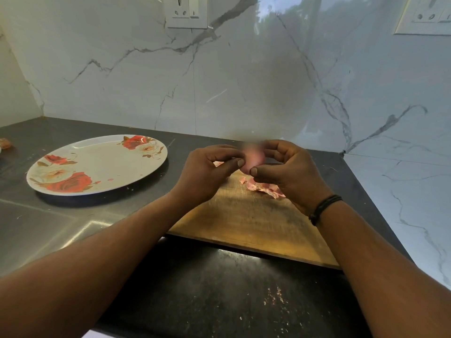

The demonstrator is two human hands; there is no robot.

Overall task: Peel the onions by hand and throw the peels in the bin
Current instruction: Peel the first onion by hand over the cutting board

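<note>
A small pinkish onion point(254, 156), blurred in this frame, is held above the wooden chopping board point(249, 220). My right hand point(288, 172) grips it from the right with curled fingers and thumb. My left hand point(210, 172) pinches at its left side with thumb and fingertips. Pink onion peels point(262, 187) lie on the board under my right hand, partly hidden by it. No bin shows in this view.
A white plate with red roses point(97, 164) sits on the dark counter to the left, holding only a tiny peel scrap. A marble wall with sockets point(186, 12) stands close behind, and a side wall closes in on the right. Small flakes dot the counter point(275, 297) near me.
</note>
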